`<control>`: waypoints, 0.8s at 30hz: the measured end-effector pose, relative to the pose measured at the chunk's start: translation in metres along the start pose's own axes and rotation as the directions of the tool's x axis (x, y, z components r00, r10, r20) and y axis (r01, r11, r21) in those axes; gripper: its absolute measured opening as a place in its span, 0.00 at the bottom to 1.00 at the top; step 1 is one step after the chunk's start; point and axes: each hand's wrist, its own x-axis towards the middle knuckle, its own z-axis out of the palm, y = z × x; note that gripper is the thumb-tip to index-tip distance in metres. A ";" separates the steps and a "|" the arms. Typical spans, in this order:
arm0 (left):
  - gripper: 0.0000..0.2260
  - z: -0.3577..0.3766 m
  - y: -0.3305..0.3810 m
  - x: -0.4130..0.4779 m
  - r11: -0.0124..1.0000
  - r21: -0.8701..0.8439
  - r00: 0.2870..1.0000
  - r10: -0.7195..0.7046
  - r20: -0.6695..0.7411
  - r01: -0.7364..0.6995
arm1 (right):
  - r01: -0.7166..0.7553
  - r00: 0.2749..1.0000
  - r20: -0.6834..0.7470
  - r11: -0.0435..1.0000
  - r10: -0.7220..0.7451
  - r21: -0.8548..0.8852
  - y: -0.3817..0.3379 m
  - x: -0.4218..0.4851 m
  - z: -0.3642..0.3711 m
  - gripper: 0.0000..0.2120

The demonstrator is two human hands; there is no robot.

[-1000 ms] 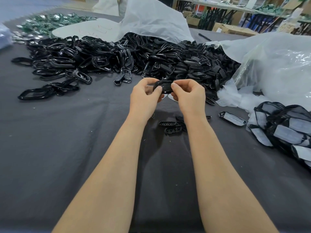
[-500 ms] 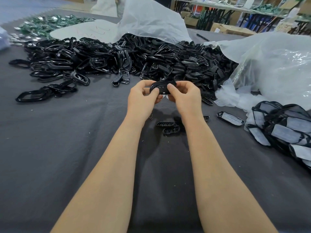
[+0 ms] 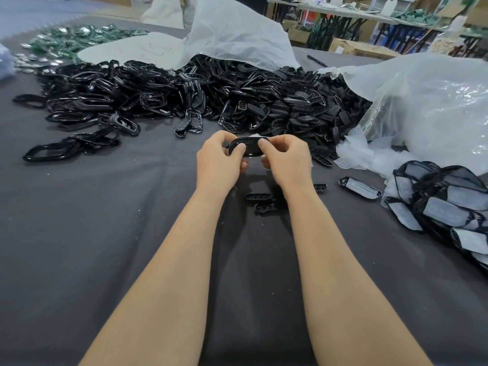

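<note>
The black plastic shell (image 3: 248,147) hangs above the grey cloth (image 3: 105,233), pinched at either end by your left hand (image 3: 220,161) and right hand (image 3: 286,161). Squeeze unevenly and it could pop free (it looks glossy) and get lost in the pile of black parts (image 3: 237,101) just beyond.

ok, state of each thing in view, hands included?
black part: held off the table, pinched at both ends.
left hand: pinches the part's left end.
right hand: pinches its right end.
white sack: draped over the pile's far side.
black pile: loose heap on the grey cloth.
filmed piece: lying flat, alone.
small inserts: lying loose below the hands.
</note>
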 end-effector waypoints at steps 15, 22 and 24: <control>0.03 0.001 -0.002 0.004 0.977 -0.209 0.994 -0.065 -0.086 0.046 | -0.016 0.999 0.011 0.731 0.033 -0.683 0.010 0.008 -0.020 0.20; 0.03 0.001 -0.001 0.003 0.975 -0.216 0.994 -0.070 -0.084 0.050 | 0.018 0.996 -0.049 0.726 -0.070 -0.687 0.013 0.006 -0.014 0.14; 0.03 0.001 -0.001 0.003 0.973 -0.224 0.994 -0.076 -0.084 0.055 | 0.062 0.987 -0.091 0.840 -0.131 -0.538 0.011 0.005 -0.016 0.12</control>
